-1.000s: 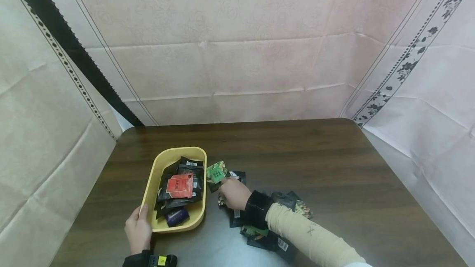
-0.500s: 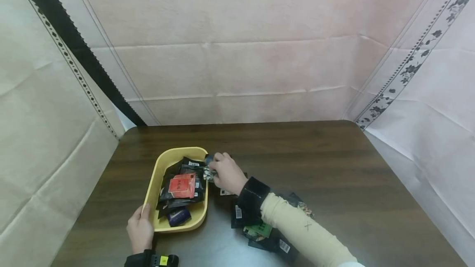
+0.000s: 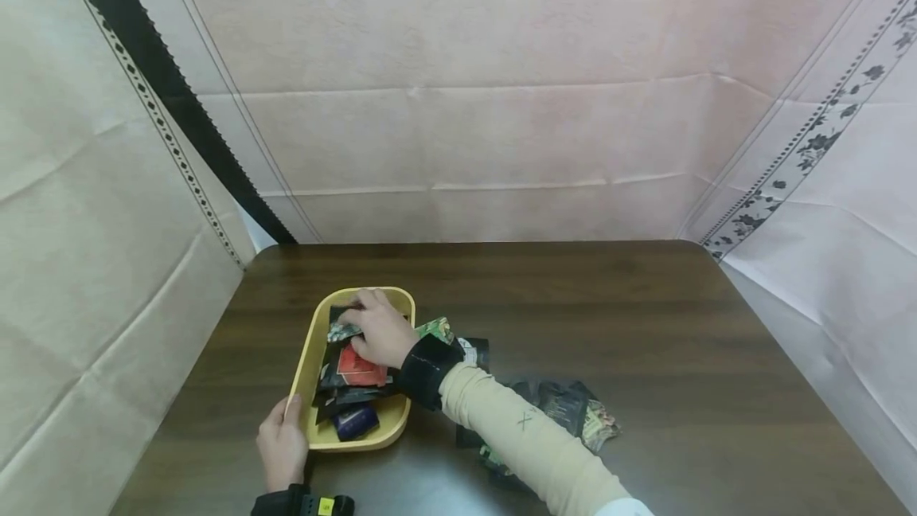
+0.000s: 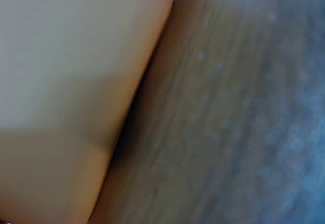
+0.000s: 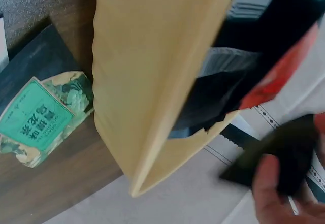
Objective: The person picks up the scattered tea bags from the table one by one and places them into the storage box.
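My left hand point(image 3: 282, 443) grips the near-left rim of a yellow plastic basket point(image 3: 304, 377). Over the basket's far part, my right hand point(image 3: 383, 331) holds a small dark tea sachet point(image 5: 277, 155), pinched between thumb and fingers in the right wrist view. Below that hand, a red-labelled sachet point(image 3: 363, 367) lies on several black sachets point(image 3: 344, 396) inside the basket. A dark blue packet point(image 3: 355, 422) rests at the basket's near end. In the left wrist view a blurred pale surface fills the left side; I cannot tell what it is.
Right of the basket, a green-labelled sachet point(image 5: 38, 115) lies on the brown wooden table point(image 3: 559, 293). More black sachets point(image 3: 566, 404) lie farther right, partly hidden under my right forearm. Pale patterned cloth point(image 3: 458, 134) hangs behind the table and at both sides.
My right hand has picked up a sachet from the table and carried it left and up, over the basket. The left hand stays on the rim. The view has shifted slightly.
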Demonstrator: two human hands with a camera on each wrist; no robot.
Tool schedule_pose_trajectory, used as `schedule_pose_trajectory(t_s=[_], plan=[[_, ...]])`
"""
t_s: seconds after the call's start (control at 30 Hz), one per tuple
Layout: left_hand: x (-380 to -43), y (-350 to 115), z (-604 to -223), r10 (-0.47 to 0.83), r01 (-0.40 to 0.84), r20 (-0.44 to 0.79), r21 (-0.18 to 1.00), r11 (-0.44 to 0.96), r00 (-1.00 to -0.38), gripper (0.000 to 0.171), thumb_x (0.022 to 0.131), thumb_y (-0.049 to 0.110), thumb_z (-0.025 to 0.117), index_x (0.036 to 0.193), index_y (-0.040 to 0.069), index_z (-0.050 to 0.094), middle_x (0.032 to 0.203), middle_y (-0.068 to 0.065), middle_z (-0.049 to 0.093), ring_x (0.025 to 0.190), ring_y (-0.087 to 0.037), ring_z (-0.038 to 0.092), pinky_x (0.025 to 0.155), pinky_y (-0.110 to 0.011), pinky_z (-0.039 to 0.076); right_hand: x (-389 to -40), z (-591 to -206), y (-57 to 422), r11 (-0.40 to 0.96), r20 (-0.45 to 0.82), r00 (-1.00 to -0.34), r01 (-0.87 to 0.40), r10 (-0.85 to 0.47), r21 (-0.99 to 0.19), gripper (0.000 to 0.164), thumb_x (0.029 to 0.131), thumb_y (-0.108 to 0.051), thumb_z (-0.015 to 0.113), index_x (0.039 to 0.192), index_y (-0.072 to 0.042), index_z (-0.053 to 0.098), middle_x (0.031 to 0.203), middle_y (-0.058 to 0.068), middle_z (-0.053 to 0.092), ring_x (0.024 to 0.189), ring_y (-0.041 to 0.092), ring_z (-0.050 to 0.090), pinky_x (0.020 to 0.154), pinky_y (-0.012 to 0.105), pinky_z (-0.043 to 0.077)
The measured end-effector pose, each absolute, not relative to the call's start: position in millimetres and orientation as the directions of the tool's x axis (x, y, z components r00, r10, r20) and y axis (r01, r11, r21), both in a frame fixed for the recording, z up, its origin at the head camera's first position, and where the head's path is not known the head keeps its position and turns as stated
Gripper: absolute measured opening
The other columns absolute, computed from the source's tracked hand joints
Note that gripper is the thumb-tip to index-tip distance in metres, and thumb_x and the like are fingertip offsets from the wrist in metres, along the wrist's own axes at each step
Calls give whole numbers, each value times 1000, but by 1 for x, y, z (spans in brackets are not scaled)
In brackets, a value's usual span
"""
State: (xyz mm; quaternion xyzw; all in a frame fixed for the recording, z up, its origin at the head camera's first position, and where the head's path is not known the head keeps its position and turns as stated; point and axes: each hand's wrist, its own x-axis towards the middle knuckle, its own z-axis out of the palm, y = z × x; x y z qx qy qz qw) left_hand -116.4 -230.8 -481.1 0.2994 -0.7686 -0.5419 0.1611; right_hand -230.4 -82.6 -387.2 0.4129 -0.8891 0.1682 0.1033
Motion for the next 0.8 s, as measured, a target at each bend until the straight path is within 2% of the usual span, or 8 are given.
schedule_pose_trajectory(t_s=[0.07,0.17,0.3,0.47,0.57,0.7,0.8], plan=[[-116,-230,-481,-636,-280,-71,931,233,-769,51,99,27,32,125,-16,42,123,-37,43,111,-47,43,92,-56,34,-231,-390,-82,611,265,-653,-757,-709,-230,48,81,-35,68,126,-25,56,134,5,41,120,22,36,90,29,41],[-116,-230,-482,-639,-266,-57,934,237,-767,50,99,26,33,124,-16,43,121,-37,44,109,-46,44,91,-55,34,-233,-394,-76,632,219,-673,-739,-707,-231,69,77,-52,65,138,-30,40,145,4,28,131,27,25,92,44,40],[-116,-229,-482,-647,-256,-45,937,237,-761,49,98,25,34,123,-16,45,119,-37,46,106,-44,45,90,-53,36,-236,-398,-62,660,216,-700,-714,-681,-232,78,76,-58,61,142,-30,30,148,2,22,134,29,19,93,54,36],[-116,-231,-481,-651,-259,-62,943,211,-756,50,98,26,33,123,-16,44,121,-36,45,107,-43,45,91,-53,35,-240,-402,-46,688,191,-732,-680,-654,-252,80,76,-59,61,143,-31,27,149,3,21,133,32,20,93,56,34],[-116,-231,-480,-651,-261,-71,945,199,-755,50,98,26,33,124,-16,44,122,-36,44,110,-43,43,93,-54,33,-247,-404,-32,711,193,-761,-648,-620,-273,77,77,-56,62,142,-29,30,147,5,26,130,32,27,91,54,36],[-116,-229,-481,-650,-262,-63,941,213,-757,50,98,27,34,123,-16,45,121,-37,44,111,-45,42,94,-55,31,-262,-410,-2,768,208,-829,-560,-520,-311,67,80,-36,63,139,-23,36,139,11,36,121,34,38,87,52,39],[-117,-228,-482,-645,-267,-66,938,219,-761,51,98,28,33,123,-16,44,122,-37,44,111,-45,42,94,-55,31,-270,-419,18,816,155,-878,-479,-454,-323,63,80,-27,62,138,-19,39,136,14,38,119,36,39,86,53,40]])
